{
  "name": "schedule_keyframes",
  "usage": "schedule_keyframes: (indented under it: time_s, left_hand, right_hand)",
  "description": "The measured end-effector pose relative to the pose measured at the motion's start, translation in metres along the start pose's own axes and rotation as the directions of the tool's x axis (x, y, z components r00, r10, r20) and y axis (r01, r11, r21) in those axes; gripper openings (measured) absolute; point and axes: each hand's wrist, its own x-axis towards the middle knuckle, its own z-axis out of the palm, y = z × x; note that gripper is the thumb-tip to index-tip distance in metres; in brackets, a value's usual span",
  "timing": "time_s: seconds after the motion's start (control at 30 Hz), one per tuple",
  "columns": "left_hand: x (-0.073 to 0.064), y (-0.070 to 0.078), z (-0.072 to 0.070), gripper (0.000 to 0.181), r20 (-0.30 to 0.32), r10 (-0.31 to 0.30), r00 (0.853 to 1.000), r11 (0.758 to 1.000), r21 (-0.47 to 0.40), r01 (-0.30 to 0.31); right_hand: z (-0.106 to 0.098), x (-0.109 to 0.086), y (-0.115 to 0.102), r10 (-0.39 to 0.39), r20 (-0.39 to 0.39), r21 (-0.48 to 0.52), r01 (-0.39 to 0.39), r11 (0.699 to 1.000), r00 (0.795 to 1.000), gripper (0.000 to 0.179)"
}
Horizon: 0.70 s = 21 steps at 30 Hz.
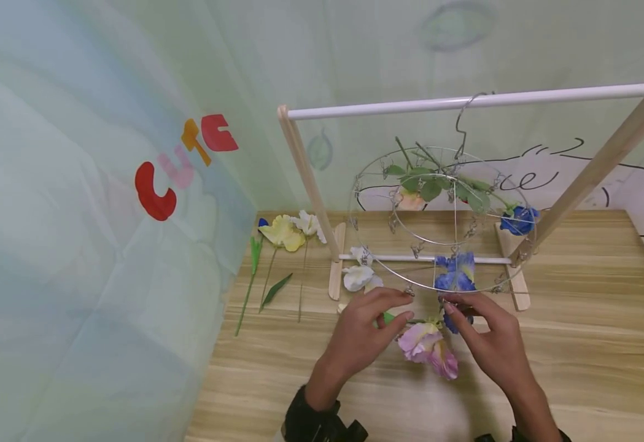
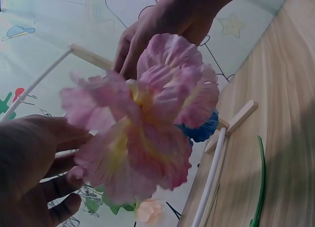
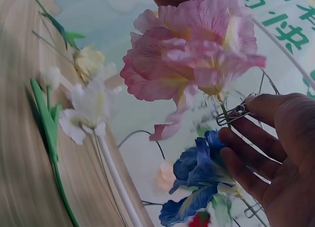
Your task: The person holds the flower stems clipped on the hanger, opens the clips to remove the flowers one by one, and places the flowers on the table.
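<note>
In the head view, my right hand [image 1: 490, 334] is beside the pink iris [image 1: 423, 344], under the front rim of the round wire hanger [image 1: 396, 270]. The right wrist view shows its thumb and fingertips pinching a metal clip [image 3: 238, 111] at the iris's stem, just below the petals. My left hand [image 1: 363, 328] is on the other side of the iris, thumb and fingers apart, fingertips near another clip [image 1: 409, 291] on the rim. In the left wrist view, the pink petals hide some of its fingertips. A blue iris [image 1: 457, 279] hangs just behind my right hand.
The hanger hooks over the white bar [image 1: 410, 105] of a wooden stand [image 1: 310, 184]. A blue rose [image 1: 519, 220] and a peach rose [image 1: 411, 199] hang upside down farther back. On the table [image 1: 587, 294] lie a yellow flower [image 1: 283, 233], white flowers [image 1: 359, 277] and green stems at left.
</note>
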Motion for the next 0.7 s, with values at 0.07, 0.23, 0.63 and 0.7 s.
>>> schedule_keyframes:
  time_s: [0.07,0.23,0.63,0.7]
  left_hand:
    - [0.0,0.001,0.0,0.023,0.005,0.023,1.0,1.0,0.019,-0.023]
    - [0.002,0.004,0.0,0.023,0.012,0.045,0.999,0.995,0.086,-0.046]
    - [0.003,0.012,-0.022,0.018,0.087,-0.056,0.995,0.967,0.251,0.032]
    - [0.003,0.015,-0.027,0.017,0.085,-0.083,0.993,0.957,0.286,0.055]
  right_hand:
    - [0.004,-0.001,-0.002,0.002,0.016,0.01,-0.002,1.0,1.0,0.037]
    - [0.013,0.0,-0.006,-0.007,0.027,0.017,0.006,1.0,1.0,0.039]
    - [0.029,0.007,-0.016,-0.039,0.017,-0.025,0.039,0.999,0.999,0.033]
    - [0.031,0.008,-0.016,-0.046,0.01,-0.032,0.047,0.998,0.999,0.032]
